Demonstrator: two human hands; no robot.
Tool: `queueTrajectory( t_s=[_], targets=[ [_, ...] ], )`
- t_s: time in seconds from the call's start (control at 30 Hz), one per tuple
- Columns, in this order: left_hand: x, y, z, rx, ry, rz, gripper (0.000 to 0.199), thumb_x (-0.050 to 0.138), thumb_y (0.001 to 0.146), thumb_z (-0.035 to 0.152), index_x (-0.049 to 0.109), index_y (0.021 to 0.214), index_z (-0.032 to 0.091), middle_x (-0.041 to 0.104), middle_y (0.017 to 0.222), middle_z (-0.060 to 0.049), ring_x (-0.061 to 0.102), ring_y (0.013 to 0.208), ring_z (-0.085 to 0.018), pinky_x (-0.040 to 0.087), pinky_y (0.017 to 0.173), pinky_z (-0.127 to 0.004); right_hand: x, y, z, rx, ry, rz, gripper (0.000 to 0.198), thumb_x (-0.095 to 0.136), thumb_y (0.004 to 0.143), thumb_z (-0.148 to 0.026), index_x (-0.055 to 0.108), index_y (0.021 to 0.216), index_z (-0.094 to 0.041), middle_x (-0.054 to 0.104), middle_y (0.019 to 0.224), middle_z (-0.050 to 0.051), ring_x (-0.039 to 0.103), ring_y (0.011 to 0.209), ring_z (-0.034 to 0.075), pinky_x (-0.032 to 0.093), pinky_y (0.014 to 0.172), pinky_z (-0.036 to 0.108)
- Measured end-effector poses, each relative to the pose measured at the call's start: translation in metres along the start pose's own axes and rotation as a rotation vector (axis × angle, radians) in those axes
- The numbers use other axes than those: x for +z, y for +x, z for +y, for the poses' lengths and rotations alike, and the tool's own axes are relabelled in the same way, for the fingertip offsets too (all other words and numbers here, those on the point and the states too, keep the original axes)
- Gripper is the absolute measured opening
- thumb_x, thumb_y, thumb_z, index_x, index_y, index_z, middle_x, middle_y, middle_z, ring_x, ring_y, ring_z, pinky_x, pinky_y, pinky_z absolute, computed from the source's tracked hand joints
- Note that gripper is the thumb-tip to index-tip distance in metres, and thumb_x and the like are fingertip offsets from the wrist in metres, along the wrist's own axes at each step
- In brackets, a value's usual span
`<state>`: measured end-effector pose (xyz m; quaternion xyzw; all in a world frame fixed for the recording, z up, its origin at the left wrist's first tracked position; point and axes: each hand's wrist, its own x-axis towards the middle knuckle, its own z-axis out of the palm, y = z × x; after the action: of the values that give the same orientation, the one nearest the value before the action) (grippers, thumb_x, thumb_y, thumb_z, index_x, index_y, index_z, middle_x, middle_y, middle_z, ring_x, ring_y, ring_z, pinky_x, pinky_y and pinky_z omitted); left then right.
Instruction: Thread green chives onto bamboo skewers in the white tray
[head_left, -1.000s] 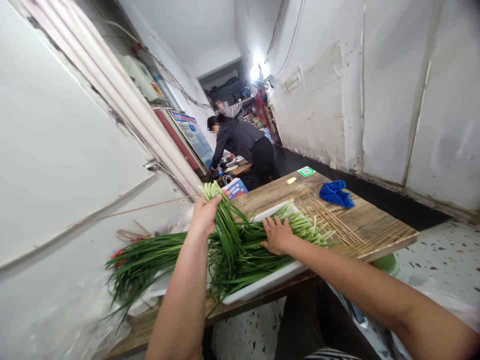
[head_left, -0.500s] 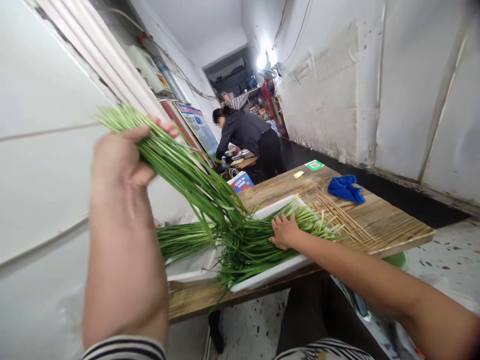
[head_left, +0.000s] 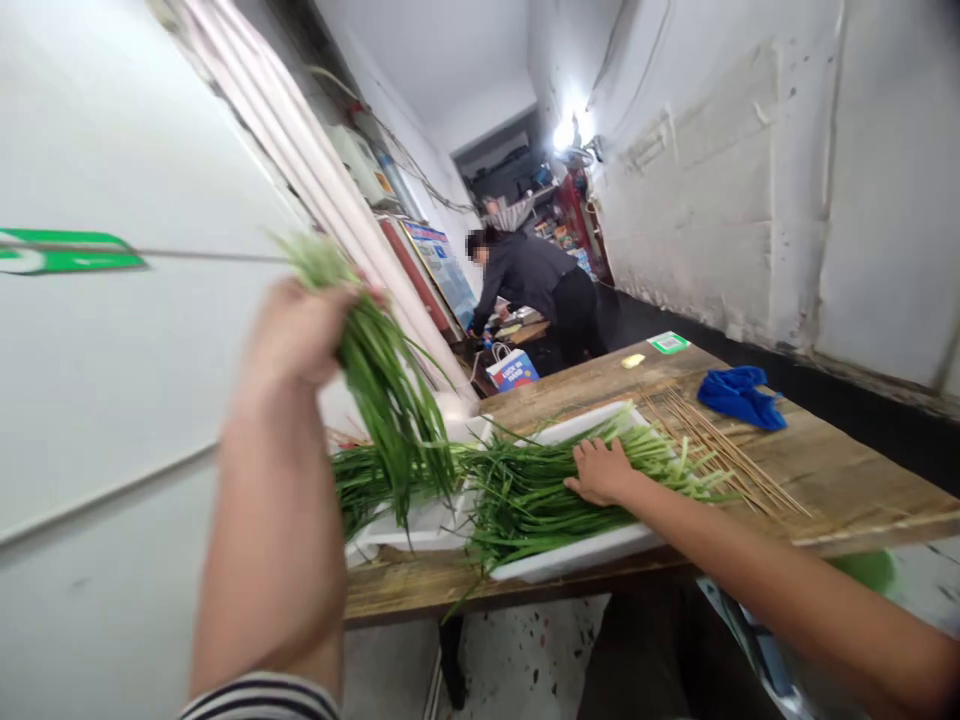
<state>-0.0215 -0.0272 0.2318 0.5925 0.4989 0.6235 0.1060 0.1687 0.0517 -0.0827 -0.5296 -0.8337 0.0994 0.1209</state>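
My left hand [head_left: 296,330], slightly blurred, is closed around the pale ends of a bunch of garlic chives [head_left: 390,390] and holds it up at the left. The green leaves droop over a white tray [head_left: 401,540], where more garlic chives [head_left: 356,485] lie. On a heap of garlic chives [head_left: 525,500] in the right-hand white tray [head_left: 574,560], my right hand [head_left: 601,472] rests with its fingers spread. The pale stem ends in that heap point to the right, and its leaf tips reach over the tray's left end.
Thin wooden skewers [head_left: 720,440] and a blue cloth [head_left: 742,395] lie on the wooden table [head_left: 847,460]. A green-edged code card [head_left: 669,343] is at its far edge. A white wall stands close on the left. Farther back, a person [head_left: 536,280] bends over beside a paper bag [head_left: 514,370].
My left hand has drawn the bunch left, off the right-hand heap, and its leaves now hang more steeply. My right hand stays on the heap. The view has shifted left.
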Motion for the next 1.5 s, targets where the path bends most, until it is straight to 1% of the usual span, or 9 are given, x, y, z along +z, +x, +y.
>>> queueTrajectory(
  t_s=[0.13, 0.3, 0.47, 0.6, 0.8, 0.93, 1.1, 1.27, 1.5],
  targets=[
    [0.029, -0.031, -0.054, -0.267, -0.08, -0.188, 0.021, 0.061, 0.068, 0.014, 0.064, 0.089, 0.01, 0.069, 0.074, -0.006, 0.066, 0.071, -0.02, 0.054, 0.081, -0.041, -0.02, -0.003, -0.002, -0.076, 0.106, 0.22, 0.036, 0.051, 0.089, -0.031, 0.062, 0.114, -0.007, 0.056, 0.124, 0.022, 0.045, 0.12, 0.034, 0.016, 0.105, 0.054],
    [0.059, -0.064, -0.103, -0.436, -0.28, -0.421, 0.036, 0.071, 0.062, 0.022, 0.065, 0.095, 0.01, 0.072, 0.089, -0.012, 0.067, 0.091, -0.026, 0.052, 0.086, -0.042, -0.057, -0.005, -0.015, -0.173, 0.287, 0.397, 0.036, 0.034, 0.098, -0.031, 0.059, 0.118, -0.016, 0.063, 0.117, 0.008, 0.056, 0.107, 0.017, 0.039, 0.091, 0.025],
    [0.086, -0.081, -0.113, -0.448, -0.314, -0.555, 0.039, 0.073, 0.062, 0.026, 0.066, 0.096, 0.009, 0.072, 0.092, -0.013, 0.066, 0.095, -0.028, 0.048, 0.091, -0.044, -0.069, -0.002, -0.025, -0.118, 0.33, 0.403, 0.03, 0.044, 0.094, -0.036, 0.065, 0.106, -0.018, 0.07, 0.099, 0.002, 0.063, 0.089, 0.014, 0.044, 0.076, 0.02],
    [0.095, -0.084, -0.108, -0.395, -0.264, -0.6, 0.036, 0.071, 0.065, 0.026, 0.066, 0.097, 0.009, 0.072, 0.091, -0.013, 0.066, 0.095, -0.027, 0.046, 0.095, -0.045, -0.06, 0.001, -0.008, 0.071, 0.258, 0.312, 0.035, 0.042, 0.094, -0.032, 0.071, 0.085, -0.014, 0.071, 0.084, 0.009, 0.066, 0.08, 0.02, 0.045, 0.069, 0.025],
    [0.065, -0.061, -0.085, -0.291, -0.3, -0.382, 0.037, 0.066, 0.067, 0.022, 0.062, 0.102, 0.01, 0.072, 0.085, -0.01, 0.068, 0.089, -0.026, 0.054, 0.084, -0.044, -0.058, 0.002, 0.028, 0.293, 0.087, 0.156, 0.032, 0.05, 0.088, -0.025, 0.071, 0.093, -0.001, 0.068, 0.093, 0.029, 0.065, 0.091, 0.036, 0.046, 0.075, 0.04],
    [0.044, -0.045, -0.065, -0.177, -0.322, -0.21, 0.034, 0.063, 0.069, 0.019, 0.059, 0.102, 0.01, 0.071, 0.082, -0.008, 0.069, 0.086, -0.023, 0.056, 0.081, -0.042, -0.053, -0.006, 0.004, 0.112, 0.025, 0.099, 0.05, 0.039, 0.095, -0.038, 0.063, 0.114, 0.001, 0.06, 0.113, 0.032, 0.054, 0.112, 0.039, 0.038, 0.092, 0.048],
    [0.044, -0.045, -0.054, -0.2, -0.275, -0.196, 0.029, 0.06, 0.069, 0.014, 0.059, 0.098, 0.009, 0.069, 0.075, -0.007, 0.069, 0.082, -0.022, 0.056, 0.079, -0.041, -0.011, -0.014, -0.035, -0.26, -0.009, -0.138, 0.064, 0.05, 0.085, -0.055, 0.045, 0.14, -0.022, 0.041, 0.145, 0.009, 0.025, 0.137, 0.028, 0.014, 0.111, 0.043],
    [0.029, -0.033, -0.04, -0.11, -0.31, -0.03, 0.02, 0.051, 0.074, 0.007, 0.057, 0.093, 0.009, 0.065, 0.064, -0.003, 0.067, 0.07, -0.016, 0.056, 0.078, -0.038, 0.021, -0.008, -0.034, -0.255, -0.066, -0.299, 0.072, 0.06, 0.079, -0.048, 0.042, 0.141, -0.017, 0.032, 0.148, 0.015, 0.016, 0.139, 0.033, 0.003, 0.11, 0.054],
    [-0.023, 0.007, 0.015, 0.356, -0.129, 0.306, 0.022, 0.042, 0.075, 0.001, 0.049, 0.096, 0.005, 0.057, 0.063, 0.001, 0.062, 0.063, -0.013, 0.052, 0.081, -0.043, 0.019, -0.009, -0.031, -0.265, -0.018, -0.291, 0.069, 0.057, 0.08, -0.046, 0.043, 0.141, -0.015, 0.033, 0.148, 0.018, 0.016, 0.139, 0.035, 0.002, 0.109, 0.056]
  ],
)
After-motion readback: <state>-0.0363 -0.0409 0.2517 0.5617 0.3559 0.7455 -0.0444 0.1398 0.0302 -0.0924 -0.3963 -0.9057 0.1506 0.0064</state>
